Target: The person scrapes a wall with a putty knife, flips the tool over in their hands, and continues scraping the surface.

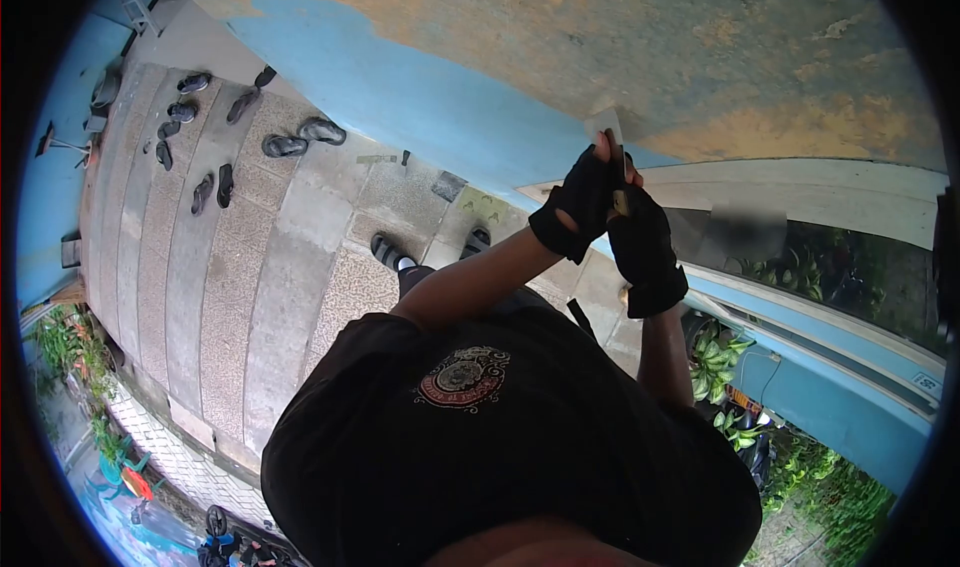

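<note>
Both of my hands wear black fingerless gloves and are raised together at the wall. My left hand [582,202] is closed round a scraper [615,152] with a flat pale blade and a dark handle. Just beside it, my right hand [642,247] is wrapped round the lower end of the same handle. The blade's tip touches or nearly touches the wall [450,77], close to the edge between blue paint and a bare, brownish patch [700,57]. The fingers partly hide the handle.
Below the patch, a white ledge [840,189] runs over a dark window [860,267]. Several sandals [285,146] lie on the paved floor [240,297]. Leafy plants [715,357] grow under the window. A small dark tool [405,157] lies near the wall.
</note>
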A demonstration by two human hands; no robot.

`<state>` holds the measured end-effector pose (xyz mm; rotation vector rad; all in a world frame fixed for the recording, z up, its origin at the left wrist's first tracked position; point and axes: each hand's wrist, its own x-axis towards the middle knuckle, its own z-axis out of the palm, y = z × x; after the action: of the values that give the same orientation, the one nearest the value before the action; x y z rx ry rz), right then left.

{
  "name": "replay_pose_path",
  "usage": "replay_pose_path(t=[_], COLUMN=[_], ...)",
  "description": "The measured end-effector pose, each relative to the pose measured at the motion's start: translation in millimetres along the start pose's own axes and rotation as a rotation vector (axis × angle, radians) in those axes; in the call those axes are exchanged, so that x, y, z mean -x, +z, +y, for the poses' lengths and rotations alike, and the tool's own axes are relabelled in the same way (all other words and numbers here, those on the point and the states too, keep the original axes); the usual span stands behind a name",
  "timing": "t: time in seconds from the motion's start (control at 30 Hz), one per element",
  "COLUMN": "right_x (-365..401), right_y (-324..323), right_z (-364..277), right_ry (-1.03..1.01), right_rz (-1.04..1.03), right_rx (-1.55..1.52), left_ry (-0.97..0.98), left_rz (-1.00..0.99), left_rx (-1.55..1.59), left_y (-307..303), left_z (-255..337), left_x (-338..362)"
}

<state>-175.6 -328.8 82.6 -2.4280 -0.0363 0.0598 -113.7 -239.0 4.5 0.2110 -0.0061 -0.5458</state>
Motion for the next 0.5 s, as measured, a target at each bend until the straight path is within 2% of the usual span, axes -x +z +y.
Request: replay_pose_path(t=[0.07, 0.17, 0.23, 0.3, 0.4, 0.5], right_x=[-0.9, 3.3, -6.7, -6.9, -11.7, -12.8], right_y=[7.3, 0.0, 7.6, 16.4, 23.5, 21.9], right_z=[4.6, 2.1, 4.7, 6.6, 3.1, -4.2], right_ry=[0.018, 0.011, -0.013, -0.019, -0.023, -0.089], right_rz=[0.013, -0.032, -0.035, -0.034, -0.058, 0.012], right_rx=[-0.109, 0.023, -0.006, -0.032, -0.055, 0.024], left_ry=[0.006, 0.01, 0.024, 0.138, 0.074, 0.087], left_rz=[-0.009, -0.033, -0.055, 0.002, -0.02, -0.021], left_rx=[-0.013, -0.027, -0.026, 0.01, -0.002, 0.013], left_y=[-3.6, -1.7, -2.2, -10.2, -11.1, -7.9], left_z=[-0.2, -0.9, 5.9, 13.6, 18.7, 22.1], left_x=[0.3, 7.0, 3.8, 0.0, 5.6, 6.7])
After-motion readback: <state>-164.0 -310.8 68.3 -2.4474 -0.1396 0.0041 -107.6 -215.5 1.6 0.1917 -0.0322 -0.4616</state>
